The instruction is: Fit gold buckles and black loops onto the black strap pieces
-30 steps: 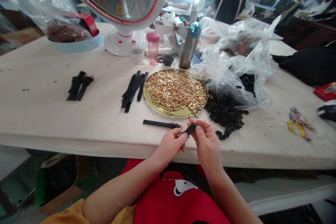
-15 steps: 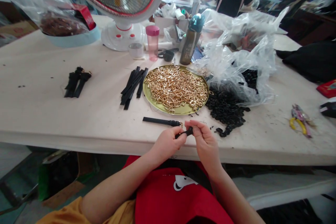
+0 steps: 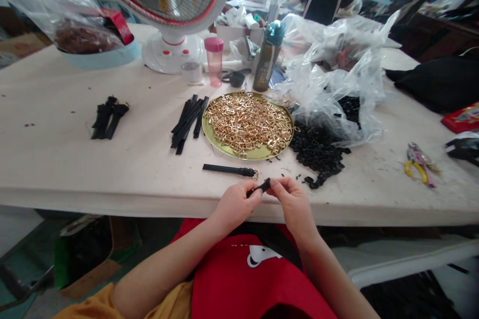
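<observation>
Pinching a black strap (image 3: 264, 187) between them, the two hands meet just over the front edge of the tabletop (image 3: 112, 174)! The left hand (image 3: 235, 205) has the lower end, thumb and fingers closed narrow around it; the right hand (image 3: 295, 204) has its fingertips bunched at the upper end, and the strap slants up toward it. Just beyond lies a buckled strap (image 3: 226, 170), flat on the tabletop, its gold buckle (image 3: 255, 174) pointing right, close to those hands. And behind that, what a glitter: a round tray (image 3: 258, 153) heaped with gold buckles (image 3: 249, 122)! Right beside it on the right spreads a dark pile of black loops (image 3: 318, 152), part of it under a clear plastic bag (image 3: 355, 77). Over on the tray's left, a loose stack of black strips (image 3: 187, 122), and well apart, farther left, a bundle of black straps (image 3: 108, 120). Far right, yellow-handled pliers (image 3: 419, 168) rest on the tabletop, while a white fan (image 3: 172, 55) stands at the back.
</observation>
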The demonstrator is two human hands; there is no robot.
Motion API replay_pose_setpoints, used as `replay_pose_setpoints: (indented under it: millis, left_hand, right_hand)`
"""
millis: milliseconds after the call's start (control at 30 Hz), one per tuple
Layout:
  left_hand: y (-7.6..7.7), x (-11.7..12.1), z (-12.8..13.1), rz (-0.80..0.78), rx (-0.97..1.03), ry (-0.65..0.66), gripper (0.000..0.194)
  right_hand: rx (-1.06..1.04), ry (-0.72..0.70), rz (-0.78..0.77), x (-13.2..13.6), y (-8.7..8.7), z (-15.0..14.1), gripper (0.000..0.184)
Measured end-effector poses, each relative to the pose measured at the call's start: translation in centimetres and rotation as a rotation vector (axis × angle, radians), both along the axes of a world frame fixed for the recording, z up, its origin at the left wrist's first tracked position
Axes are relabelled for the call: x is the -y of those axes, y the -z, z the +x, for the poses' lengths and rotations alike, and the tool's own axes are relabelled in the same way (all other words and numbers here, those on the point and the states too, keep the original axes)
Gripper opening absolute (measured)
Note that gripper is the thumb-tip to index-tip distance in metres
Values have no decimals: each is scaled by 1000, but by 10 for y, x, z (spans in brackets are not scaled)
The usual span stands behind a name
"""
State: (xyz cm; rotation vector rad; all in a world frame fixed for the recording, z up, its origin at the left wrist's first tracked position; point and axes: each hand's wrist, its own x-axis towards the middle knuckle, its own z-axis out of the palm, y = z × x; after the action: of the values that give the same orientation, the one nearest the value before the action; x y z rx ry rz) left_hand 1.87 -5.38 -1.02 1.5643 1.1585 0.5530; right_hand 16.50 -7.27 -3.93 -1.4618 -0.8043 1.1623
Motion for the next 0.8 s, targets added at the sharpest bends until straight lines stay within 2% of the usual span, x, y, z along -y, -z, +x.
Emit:
replay_pose_setpoints:
  millis: [100, 167, 267, 367, 433, 600, 733, 800]
  left_hand:
    - [1, 4, 0, 30, -6, -5, 22]
    - [3, 5, 0, 35, -24, 3, 22]
    - [7, 3, -1, 15, -65, 44, 23]
    - [11, -1, -2, -17, -93, 106, 23]
    - [12, -3, -2, -29, -111, 127, 22]
    - [14, -9, 2, 12, -150, 155, 20]
    - [16, -13, 9, 42, -105, 191, 22]
    - [16, -15, 10, 44, -81, 188, 22]
  right_hand:
    - [-354, 16, -53, 4, 4, -4, 31]
    - [-445, 17, -66, 7, 4, -5, 31]
    - [-353, -9, -53, 11, 4, 0, 28]
    - [-272, -125, -96, 10, 6, 10, 34]
    - [-301, -176, -133, 9, 10, 16, 32]
    - [-333, -194, -146, 7, 16, 21, 25]
    - [-349, -250, -155, 7, 16, 17, 21]
    - [-392, -229, -144, 6, 16, 15, 21]
